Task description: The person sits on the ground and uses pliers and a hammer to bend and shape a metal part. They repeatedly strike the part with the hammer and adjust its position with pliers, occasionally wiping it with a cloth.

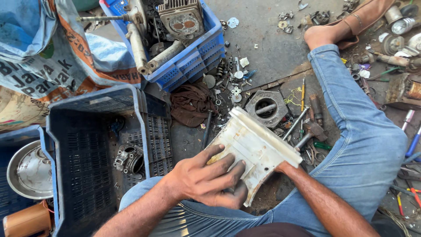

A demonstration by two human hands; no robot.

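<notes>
A dirty white plastic cover [256, 147], stained with rust, rests tilted over my lap. My left hand [206, 177] lies flat on its near face, fingers spread and gripping its lower edge. My right hand [283, 166] is mostly hidden behind the cover's right side, only the wrist showing, and seems to hold it from beneath. My legs in blue jeans [359, 145] frame the cover.
An open blue crate [94, 145] at left holds a metal engine part [128, 159]. A second blue crate [193, 57] behind is full of engine parts. A brown rag [190, 103], a hexagonal metal piece [265, 107], screwdrivers, hammers and loose bolts litter the concrete floor.
</notes>
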